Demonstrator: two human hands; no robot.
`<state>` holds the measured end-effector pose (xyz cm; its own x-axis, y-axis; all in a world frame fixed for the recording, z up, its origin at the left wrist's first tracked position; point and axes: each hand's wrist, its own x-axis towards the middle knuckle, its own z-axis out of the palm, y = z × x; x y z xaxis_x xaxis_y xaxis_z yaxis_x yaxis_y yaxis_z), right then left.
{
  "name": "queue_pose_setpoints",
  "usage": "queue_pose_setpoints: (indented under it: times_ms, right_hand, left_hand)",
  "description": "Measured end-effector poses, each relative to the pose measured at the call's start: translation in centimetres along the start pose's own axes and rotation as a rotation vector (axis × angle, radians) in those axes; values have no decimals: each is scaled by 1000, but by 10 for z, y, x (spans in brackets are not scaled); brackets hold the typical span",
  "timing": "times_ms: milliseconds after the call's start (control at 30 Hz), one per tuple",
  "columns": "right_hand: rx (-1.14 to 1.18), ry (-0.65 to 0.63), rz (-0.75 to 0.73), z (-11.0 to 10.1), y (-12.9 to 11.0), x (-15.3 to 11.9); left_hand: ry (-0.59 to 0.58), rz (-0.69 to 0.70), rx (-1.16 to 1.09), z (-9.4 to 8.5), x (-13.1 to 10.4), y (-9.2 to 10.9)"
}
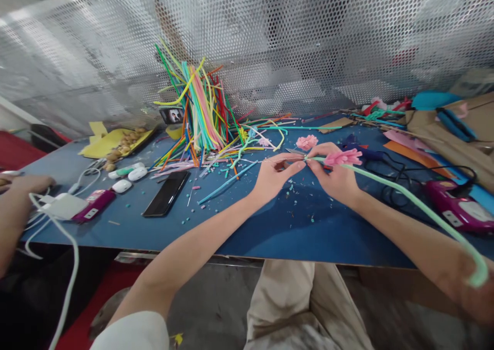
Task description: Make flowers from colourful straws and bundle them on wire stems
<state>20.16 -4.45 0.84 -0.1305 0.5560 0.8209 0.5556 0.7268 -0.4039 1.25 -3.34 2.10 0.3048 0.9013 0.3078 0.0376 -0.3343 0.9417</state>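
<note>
Near the middle of the table, my left hand (pixel 278 174) is closed, thumb and forefinger pinching a thin pale strand (pixel 266 160) that runs out to the left. Right beside it, my right hand (pixel 335 177) is closed on a pink pipe-cleaner flower (pixel 343 157) with a light green stem. A long light green pipe cleaner (pixel 419 206) stretches from there over my right forearm, its end bent. The fingertips of both hands almost meet, and the join between them is too small to make out. Just behind the hands lies another pink flower (pixel 306 142).
A large bundle of coloured pipe cleaners (pixel 204 113) stands at the back. A black phone (pixel 165 194), a magenta power strip (pixel 93 205) and white cables lie left, near another person's hand (pixel 25 188). A glue gun (pixel 360 152) and magenta power strip are right. Perforated metal (pixel 309 46) closes the back.
</note>
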Motion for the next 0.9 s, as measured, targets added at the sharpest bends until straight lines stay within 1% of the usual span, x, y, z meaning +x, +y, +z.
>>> queue_pose_setpoints:
  times_ms: [167,333,433,600,733,833,900]
  right_hand:
    - [-11,32,-49,4,-11,-3]
    - [-21,45,-42,5,-14,-5]
    - [-16,53,-43,4,-12,-6]
    - [14,54,-95,1,-9,-6]
    - [-39,45,-103,0,-8,-5]
    - [-60,7,-75,0,-10,-3]
    - [-57,10,-77,-1,-10,-2]
  left_hand:
    - [131,-40,-71,8,-8,1]
    - [168,-44,-141,13,-10,0]
    - [162,-53,-163,14,-10,0]
    - [110,-92,-188,13,-8,0]
    - [69,-115,-224,12,-7,-3]
    - [46,-102,-240,11,-7,-4]
    - [28,-82,-237,11,-7,-4]
